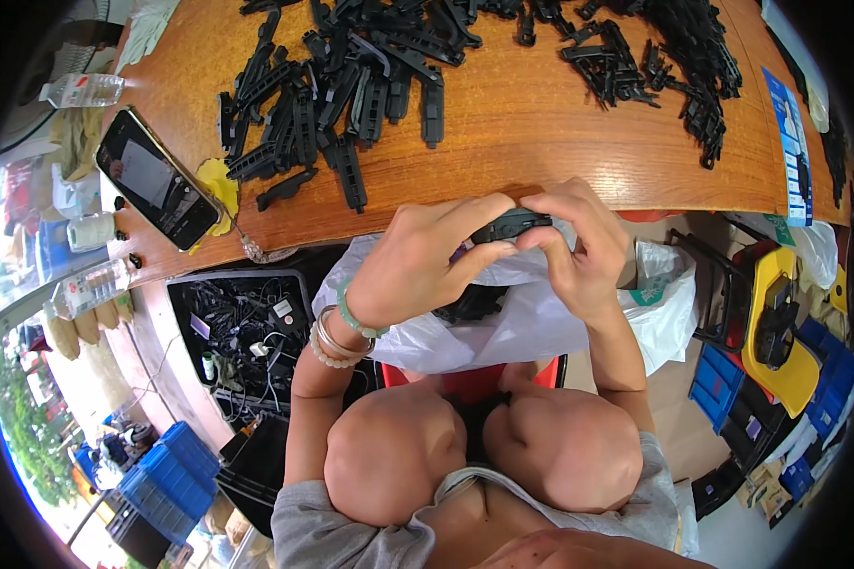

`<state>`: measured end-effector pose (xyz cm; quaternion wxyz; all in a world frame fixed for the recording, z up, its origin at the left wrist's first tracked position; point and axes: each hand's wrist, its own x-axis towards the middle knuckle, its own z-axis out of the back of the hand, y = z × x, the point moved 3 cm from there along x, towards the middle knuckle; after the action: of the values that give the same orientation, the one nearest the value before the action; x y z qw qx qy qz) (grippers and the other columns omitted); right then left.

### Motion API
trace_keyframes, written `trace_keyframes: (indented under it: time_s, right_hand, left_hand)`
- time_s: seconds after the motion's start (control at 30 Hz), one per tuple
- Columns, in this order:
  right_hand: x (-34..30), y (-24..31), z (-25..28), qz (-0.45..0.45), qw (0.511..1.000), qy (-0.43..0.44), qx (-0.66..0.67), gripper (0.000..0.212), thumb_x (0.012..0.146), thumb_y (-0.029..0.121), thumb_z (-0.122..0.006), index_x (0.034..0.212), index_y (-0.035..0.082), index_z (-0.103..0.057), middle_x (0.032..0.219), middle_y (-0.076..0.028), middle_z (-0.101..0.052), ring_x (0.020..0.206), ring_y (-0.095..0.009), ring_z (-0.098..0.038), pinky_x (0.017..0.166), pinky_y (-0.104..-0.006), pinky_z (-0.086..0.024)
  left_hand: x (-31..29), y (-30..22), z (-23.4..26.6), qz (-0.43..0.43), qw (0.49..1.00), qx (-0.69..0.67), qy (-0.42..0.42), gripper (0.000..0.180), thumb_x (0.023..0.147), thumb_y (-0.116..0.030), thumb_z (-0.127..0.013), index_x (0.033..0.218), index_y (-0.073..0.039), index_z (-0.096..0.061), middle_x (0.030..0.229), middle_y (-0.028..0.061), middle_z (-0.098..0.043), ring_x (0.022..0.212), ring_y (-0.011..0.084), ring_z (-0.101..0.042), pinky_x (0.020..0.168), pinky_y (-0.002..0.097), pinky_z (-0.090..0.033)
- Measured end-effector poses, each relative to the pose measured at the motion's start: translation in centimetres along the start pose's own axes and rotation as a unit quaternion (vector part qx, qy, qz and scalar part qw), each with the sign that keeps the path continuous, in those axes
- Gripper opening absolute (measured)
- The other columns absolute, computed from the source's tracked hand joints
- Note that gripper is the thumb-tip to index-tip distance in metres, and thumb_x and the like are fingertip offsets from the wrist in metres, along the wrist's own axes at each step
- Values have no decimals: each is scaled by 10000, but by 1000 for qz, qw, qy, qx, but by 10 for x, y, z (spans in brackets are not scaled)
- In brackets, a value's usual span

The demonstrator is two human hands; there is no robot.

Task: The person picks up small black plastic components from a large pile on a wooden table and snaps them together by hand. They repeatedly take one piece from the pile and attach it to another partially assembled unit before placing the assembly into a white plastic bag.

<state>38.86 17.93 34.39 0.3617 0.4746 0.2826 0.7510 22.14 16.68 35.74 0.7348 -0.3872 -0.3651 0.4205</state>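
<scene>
Just off the table's near edge, a small black plastic part (514,225) is held between my two hands. My left hand (436,248) pinches its left end between thumb and fingers; bracelets circle that wrist. The right end is gripped by my right hand (579,242), its fingers curled in. Fingertips cover both ends of the part. Beneath the hands, a white plastic bag (503,327) lines a red container (479,379) between my knees, with dark pieces (474,302) inside. A large heap of long black plastic parts (370,100) lies on the table beyond my left hand.
More black pieces (617,66) lie on the wooden table (531,123) at far right. A phone (157,178) rests at the left edge, beside a clear bottle (83,90). A black crate (242,351) of parts and cables stands left; a yellow chair (776,332) stands right.
</scene>
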Motion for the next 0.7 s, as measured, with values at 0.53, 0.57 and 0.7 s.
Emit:
trace_keyframes:
  time_s: [0.53, 0.57, 0.7]
  right_hand:
    - [11, -22, 37, -129, 983, -13, -129, 191, 812, 111, -682, 980, 24, -654, 901, -92, -635, 658, -151, -554, 590, -259, -439]
    - [26, -32, 47, -121, 967, -39, -219, 210, 837, 124, -657, 1031, 43, -646, 975, -100, -624, 708, -175, -580, 621, -277, -459]
    - [66, -61, 55, -115, 901, -46, -417, 261, 883, 161, -605, 1137, 109, -632, 1139, -99, -587, 863, -265, -625, 729, -344, -497]
  left_hand:
    - [35, 41, 24, -2, 898, 392, -200, 285, 800, -287, -685, 850, -16, -614, 789, 89, -538, 579, 262, -578, 493, 331, -444]
    - [36, 45, 23, -2, 897, 393, -201, 285, 800, -287, -685, 850, -16, -614, 789, 89, -538, 579, 262, -578, 493, 331, -444]
    - [36, 51, 19, 28, 899, 400, -175, 248, 802, -247, -679, 861, -15, -614, 835, 100, -543, 580, 271, -578, 495, 339, -444]
